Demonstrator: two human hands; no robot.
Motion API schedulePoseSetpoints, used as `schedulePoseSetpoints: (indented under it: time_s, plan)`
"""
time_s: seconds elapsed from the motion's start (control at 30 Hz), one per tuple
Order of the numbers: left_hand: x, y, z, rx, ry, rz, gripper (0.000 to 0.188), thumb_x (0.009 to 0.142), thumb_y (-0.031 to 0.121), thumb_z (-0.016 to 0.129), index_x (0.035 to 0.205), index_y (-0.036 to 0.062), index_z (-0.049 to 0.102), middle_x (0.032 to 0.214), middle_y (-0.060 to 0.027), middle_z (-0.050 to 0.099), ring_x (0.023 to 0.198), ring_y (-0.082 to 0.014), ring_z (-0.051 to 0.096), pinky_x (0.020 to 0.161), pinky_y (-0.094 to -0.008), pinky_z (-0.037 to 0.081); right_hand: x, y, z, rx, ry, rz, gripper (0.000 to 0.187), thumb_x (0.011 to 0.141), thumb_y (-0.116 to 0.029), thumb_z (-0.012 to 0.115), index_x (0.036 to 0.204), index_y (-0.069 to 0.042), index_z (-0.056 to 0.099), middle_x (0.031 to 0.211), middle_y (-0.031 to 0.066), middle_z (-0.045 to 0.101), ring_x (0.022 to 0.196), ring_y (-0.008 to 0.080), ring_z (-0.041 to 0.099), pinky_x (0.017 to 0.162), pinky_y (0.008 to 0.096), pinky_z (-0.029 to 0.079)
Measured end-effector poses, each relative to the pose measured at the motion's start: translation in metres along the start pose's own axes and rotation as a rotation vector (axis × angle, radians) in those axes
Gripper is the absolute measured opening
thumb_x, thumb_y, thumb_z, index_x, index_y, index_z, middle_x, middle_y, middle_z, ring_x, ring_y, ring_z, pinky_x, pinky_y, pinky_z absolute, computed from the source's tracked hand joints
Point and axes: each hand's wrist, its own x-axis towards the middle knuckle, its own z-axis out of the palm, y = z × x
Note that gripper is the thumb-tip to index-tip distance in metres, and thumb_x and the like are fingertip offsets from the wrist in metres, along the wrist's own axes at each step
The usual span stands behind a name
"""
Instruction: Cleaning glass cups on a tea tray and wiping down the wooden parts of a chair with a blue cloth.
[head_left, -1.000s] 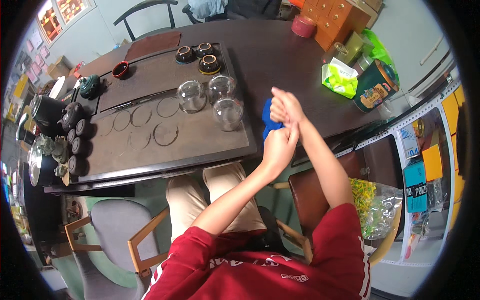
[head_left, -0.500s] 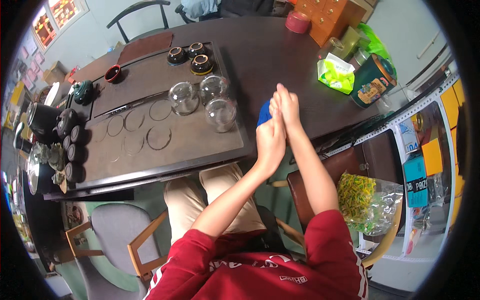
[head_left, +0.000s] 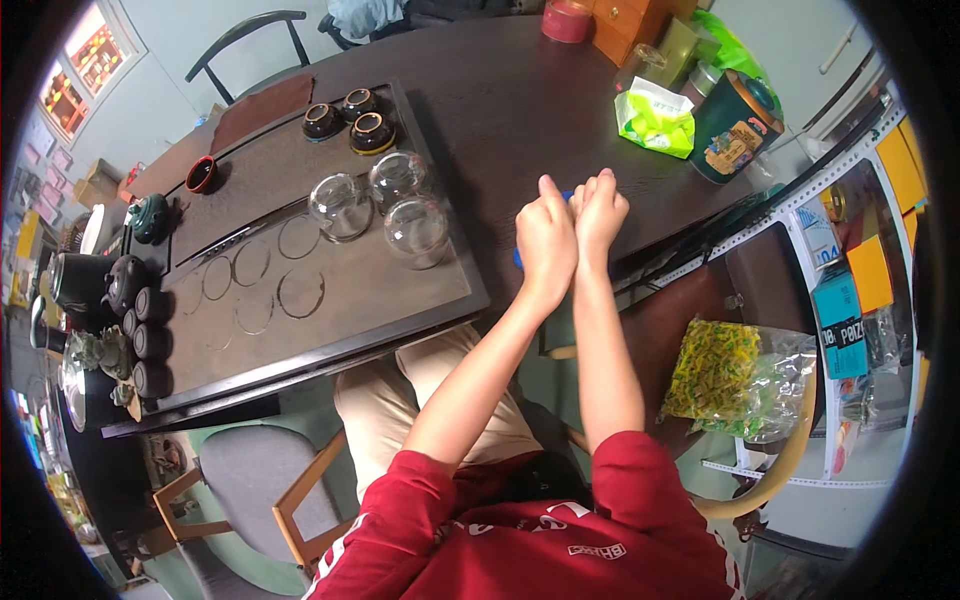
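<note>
My left hand and my right hand are pressed side by side over the right part of the dark table, fingers curled in and thumbs pointing away from me. A blue cloth peeks out beside the left hand and between the two; the hands hide most of it. To their left, three clear glass cups stand upside down on the tea tray. Beyond these, three dark bowl-like cups also rest upside down.
A red-lined cup, a teapot and several small black cups occupy the left side. At the right are a tissue pack and a green canister. A plastic bag of wrapped pieces lies on a chair.
My hands have shifted from being clasped one ahead of the other to side by side, the right hand further right. The view has turned slightly. The blue cloth shows at different spots around the hands.
</note>
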Motion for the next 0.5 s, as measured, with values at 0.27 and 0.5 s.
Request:
schedulePoseSetpoints:
  time_s: [0.27, 0.5]
  plan:
    - [-0.021, 0.005, -0.042, -0.128, -0.026, -0.032, 0.058, 0.102, 0.032, 0.031, 0.051, 0.0061, 0.035, 0.048, 0.003, 0.033, 0.048, -0.0063, 0.027, 0.045, -0.0293, 0.023, -0.055, -0.001, 0.017, 0.056, 0.001, 0.026, 0.048, 0.097, -0.017, 0.038, 0.052, -0.012, 0.022, 0.046, -0.0044, 0.025, 0.04, 0.0043, 0.022, 0.04, 0.025, 0.015]
    - [-0.014, -0.003, -0.004, -0.069, -0.018, 0.002, 0.057, 0.101, 0.03, 0.035, 0.052, 0.0021, 0.041, 0.047, 0.0008, 0.039, 0.047, -0.0063, 0.032, 0.042, -0.0306, 0.026, -0.021, -0.007, -0.003, -0.005, -0.009, 0.008, 0.048, 0.096, -0.017, 0.039, 0.051, -0.013, 0.024, 0.046, -0.0042, 0.026, 0.04, 0.0053, 0.023, 0.039, 0.0268, 0.016]
